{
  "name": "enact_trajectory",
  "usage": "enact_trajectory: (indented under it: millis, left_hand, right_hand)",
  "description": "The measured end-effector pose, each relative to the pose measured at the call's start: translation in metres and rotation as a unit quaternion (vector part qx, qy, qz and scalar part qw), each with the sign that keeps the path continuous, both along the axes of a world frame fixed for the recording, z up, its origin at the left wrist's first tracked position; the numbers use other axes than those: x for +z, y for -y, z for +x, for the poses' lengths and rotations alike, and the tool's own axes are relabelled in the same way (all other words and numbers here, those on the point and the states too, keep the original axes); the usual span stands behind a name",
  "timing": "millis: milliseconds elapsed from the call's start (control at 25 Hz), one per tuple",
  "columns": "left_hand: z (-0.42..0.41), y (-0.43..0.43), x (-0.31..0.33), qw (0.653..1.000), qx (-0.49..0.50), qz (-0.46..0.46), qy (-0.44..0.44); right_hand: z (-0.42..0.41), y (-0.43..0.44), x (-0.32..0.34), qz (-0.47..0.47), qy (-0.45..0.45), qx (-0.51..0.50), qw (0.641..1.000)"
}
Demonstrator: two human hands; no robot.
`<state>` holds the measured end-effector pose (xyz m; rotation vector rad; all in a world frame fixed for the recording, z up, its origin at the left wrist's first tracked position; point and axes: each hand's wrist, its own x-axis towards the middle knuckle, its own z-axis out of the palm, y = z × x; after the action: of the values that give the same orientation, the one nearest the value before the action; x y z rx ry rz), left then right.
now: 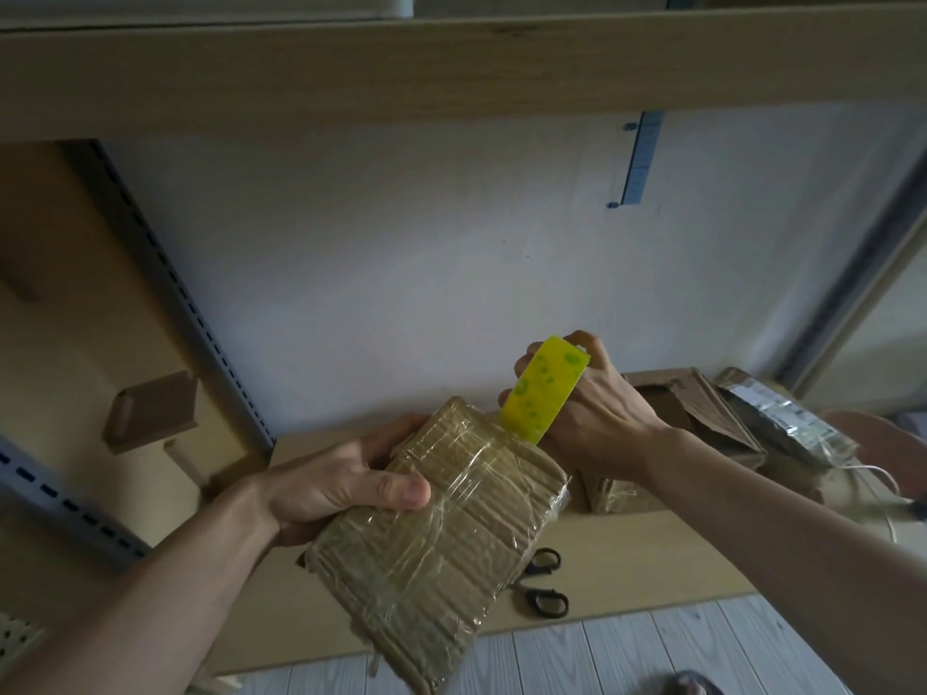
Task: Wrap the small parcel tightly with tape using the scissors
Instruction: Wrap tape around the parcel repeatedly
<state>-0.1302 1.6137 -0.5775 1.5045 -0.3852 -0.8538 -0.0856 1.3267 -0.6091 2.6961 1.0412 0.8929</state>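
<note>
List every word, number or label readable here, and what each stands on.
"70": beside the top of the blue-grey measuring strip on the wall, blurred.
Number at the strip's lower end: too blurred, perhaps "60".
Label on the silver-wrapped package at right: print too blurred to read.
Yellow tape roll, small parcel, scissors: no writing visible.

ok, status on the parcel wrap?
Left hand grips parcel, held above table. Right hand holds tape roll, strip run onto parcel. Scissors idle on table, nothing blocking.
</note>
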Motion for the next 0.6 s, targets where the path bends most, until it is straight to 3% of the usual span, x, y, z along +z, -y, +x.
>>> enact_trajectory:
  millis: [200,440,600]
  left_hand:
    - [-0.002,0.001,-0.003,1.000,-0.001,-0.022,0.015]
    - [-0.005,0.006,-0.010,0.996,0.030,-0.072,0.034]
    - [-0.006,0.003,-0.008,0.997,0.045,-0.063,0.000]
  right_hand:
    - [-0.006,-0.008,-0.003,-0.011,-0.053,0.007,0.999]
    - [-0.012,-0.011,0.005,0.135,-0.250,0.106,0.953]
    - [-0.025,-0.021,0.015,0.064,-0.215,0.087,0.971]
